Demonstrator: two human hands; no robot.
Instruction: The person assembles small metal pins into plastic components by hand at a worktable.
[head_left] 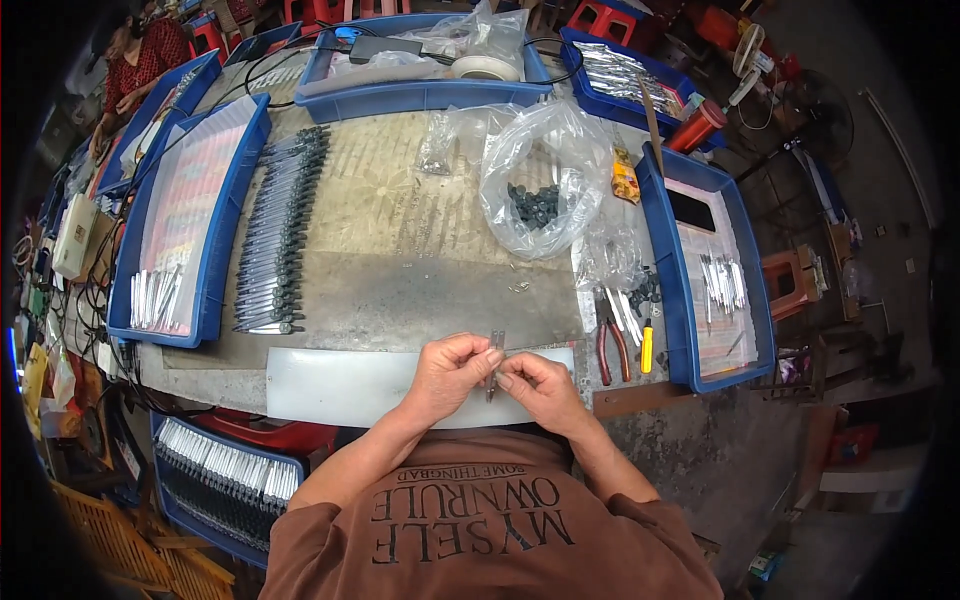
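Over the pale plate [340, 385] at the table's near edge, both my hands meet in a pinch. My left hand [452, 375] is closed, thumb and fingertips on a narrow dark strip-like piece [497, 340] that points away from me. My right hand [543, 388] is closed on the lower part of the same piece from the other side. The fingers cover much of it, so I cannot make out its exact kind or whether it is one piece or two. To the right of my hands lie pliers with dark red handles [613, 352] and a yellow-handled tool [647, 348].
A long row of dark-ended slim parts [275, 230] lies at left, beside a blue tray [215, 275]. An open plastic bag [500, 215] holds small dark pieces. Another blue tray [684, 345] stands right, with a phone [694, 212]. A blue bin [420, 97] stands at the back.
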